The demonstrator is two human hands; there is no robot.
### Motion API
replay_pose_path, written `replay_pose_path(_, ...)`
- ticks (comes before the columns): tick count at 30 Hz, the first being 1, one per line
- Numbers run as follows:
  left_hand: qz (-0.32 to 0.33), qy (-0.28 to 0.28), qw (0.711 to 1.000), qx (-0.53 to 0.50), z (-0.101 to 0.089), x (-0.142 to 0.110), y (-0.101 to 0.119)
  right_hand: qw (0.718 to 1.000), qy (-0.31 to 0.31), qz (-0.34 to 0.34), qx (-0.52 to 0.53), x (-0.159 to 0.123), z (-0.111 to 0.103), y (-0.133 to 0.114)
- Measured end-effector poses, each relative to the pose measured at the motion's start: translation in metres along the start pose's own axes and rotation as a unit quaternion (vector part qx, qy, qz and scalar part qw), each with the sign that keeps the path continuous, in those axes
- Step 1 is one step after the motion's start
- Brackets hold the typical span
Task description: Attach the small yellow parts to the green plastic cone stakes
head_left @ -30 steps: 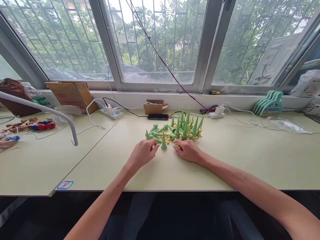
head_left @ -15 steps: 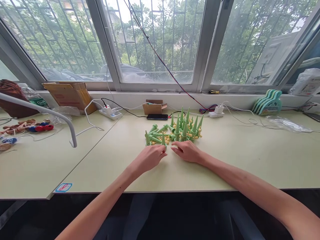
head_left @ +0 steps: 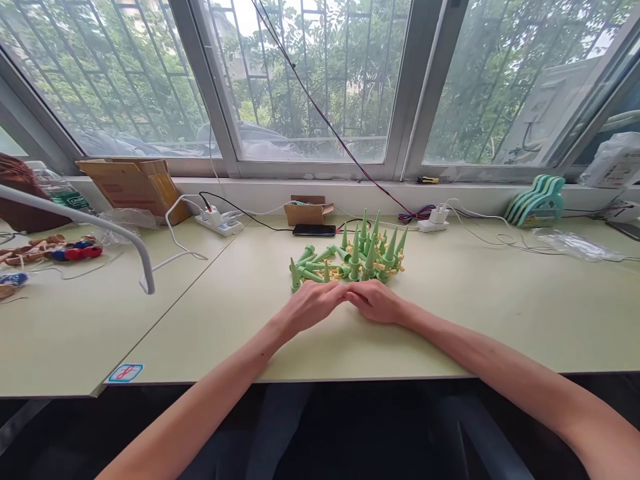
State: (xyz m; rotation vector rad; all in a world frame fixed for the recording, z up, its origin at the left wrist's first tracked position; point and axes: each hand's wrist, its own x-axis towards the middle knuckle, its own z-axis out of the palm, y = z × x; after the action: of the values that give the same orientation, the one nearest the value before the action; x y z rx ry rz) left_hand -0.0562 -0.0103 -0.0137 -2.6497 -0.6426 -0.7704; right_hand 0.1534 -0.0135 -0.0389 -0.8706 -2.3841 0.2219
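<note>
The left hand [head_left: 315, 303] has slid over to the right, and its fingers now meet the fingers of the right hand [head_left: 375, 301], which has hardly moved. So both hands seem to be busy at one spot. Their fingers are bent, but I can't tell if they hold something small. Just behind the left hand, the tip of a green spike [head_left: 327, 271] pokes up; the hand hides its bottom. Behind both hands is the green pile: lying spikes [head_left: 313, 267] to the left, standing spikes [head_left: 355, 260] to the right. Little yellow bits [head_left: 335, 274] sit among them on the counter [head_left: 240, 320].
</note>
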Motion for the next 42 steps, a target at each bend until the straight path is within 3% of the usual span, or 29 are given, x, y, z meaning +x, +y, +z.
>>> replay_pose_path(7,-0.020,0.016,0.999,-0.034,-0.001,0.000,0.002,0.999,-0.003,0.004,0.035,-0.001,-0.001,-0.002)
replay_pose_path(19,-0.066,-0.026,0.995,-0.066,-0.001,-0.002,0.004,0.995,0.031,0.020,0.087,-0.001,0.003,-0.005)
replay_pose_path(28,-0.113,0.007,0.988,-0.108,0.001,-0.004,0.003,0.991,0.062,0.045,0.111,-0.001,0.004,-0.007)
replay_pose_path(34,-0.135,0.024,0.982,-0.133,0.004,-0.004,0.000,0.992,0.080,0.063,0.072,0.001,0.003,-0.004)
replay_pose_path(38,-0.143,0.045,0.979,-0.135,0.002,-0.002,0.001,0.996,0.064,0.050,0.043,-0.001,0.002,-0.007)
replay_pose_path(42,-0.192,0.099,0.967,-0.137,0.000,-0.002,0.004,1.000,-0.010,-0.018,0.020,-0.003,-0.001,-0.017)
